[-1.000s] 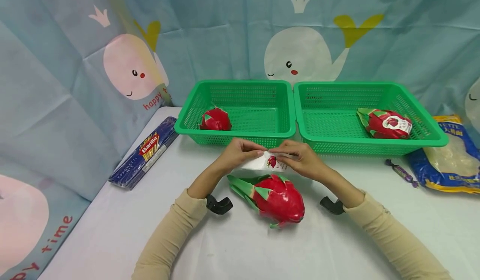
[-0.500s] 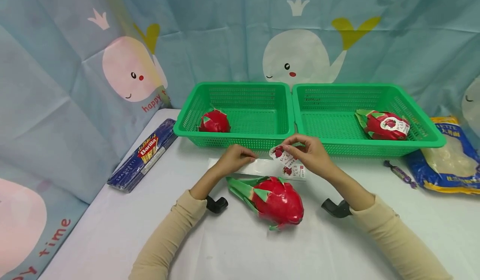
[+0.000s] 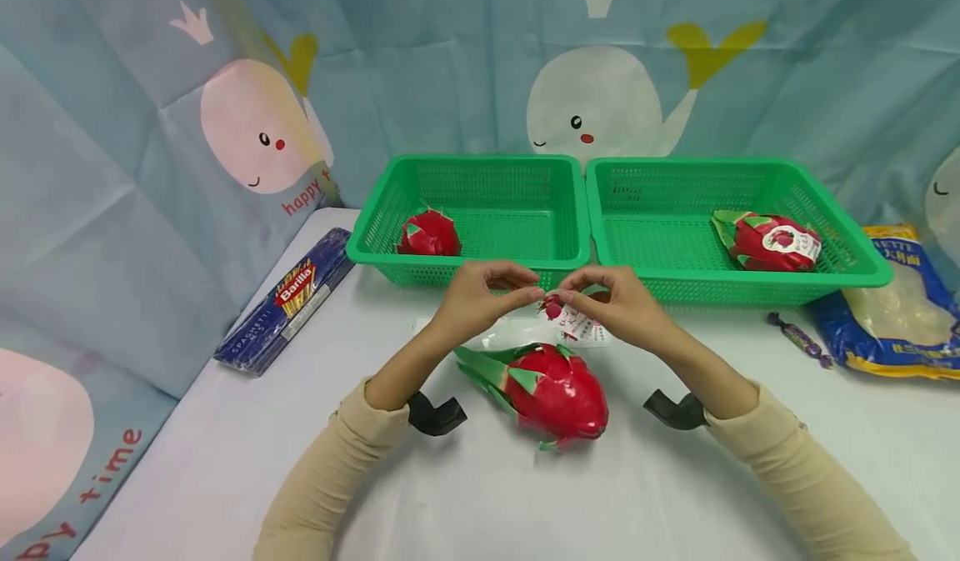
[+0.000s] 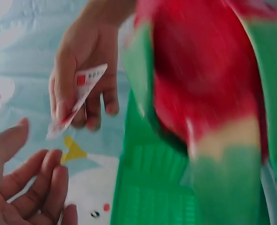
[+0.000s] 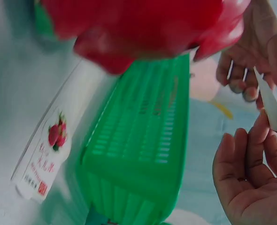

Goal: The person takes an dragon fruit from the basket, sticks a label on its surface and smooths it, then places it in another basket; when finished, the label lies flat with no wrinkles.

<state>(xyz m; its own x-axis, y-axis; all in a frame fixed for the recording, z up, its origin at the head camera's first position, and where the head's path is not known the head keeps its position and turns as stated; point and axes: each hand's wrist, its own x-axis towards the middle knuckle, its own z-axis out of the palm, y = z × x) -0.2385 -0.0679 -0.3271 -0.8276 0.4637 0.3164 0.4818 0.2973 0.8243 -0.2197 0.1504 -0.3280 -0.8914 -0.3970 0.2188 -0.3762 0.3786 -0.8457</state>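
Note:
My right hand [image 3: 626, 303] pinches a peeled dragon fruit label sticker [image 3: 573, 318] between thumb and fingers, above the table. Close to the sticker's left edge is my left hand [image 3: 476, 298]; in the left wrist view its thumb and fingers stand apart, with nothing between them. Under the hands lies a white backing strip [image 3: 495, 336], and the right wrist view shows another printed label [image 5: 47, 154] on it. A red dragon fruit [image 3: 558, 394] with green leaf tips lies on the table between my forearms, nearer than the strip.
Behind the hands stand two green baskets. The left basket [image 3: 510, 276] holds a dragon fruit [image 3: 430, 233]; the right basket [image 3: 750, 288] holds a labelled one [image 3: 776, 244]. A spaghetti pack [image 3: 288, 298] lies left; a wrapped candy [image 3: 798, 338] and a blue-yellow bag [image 3: 900, 311] lie right.
The right hand has lifted the sticker off the strip. My left hand has let go of the strip and come up and right, beside the sticker.

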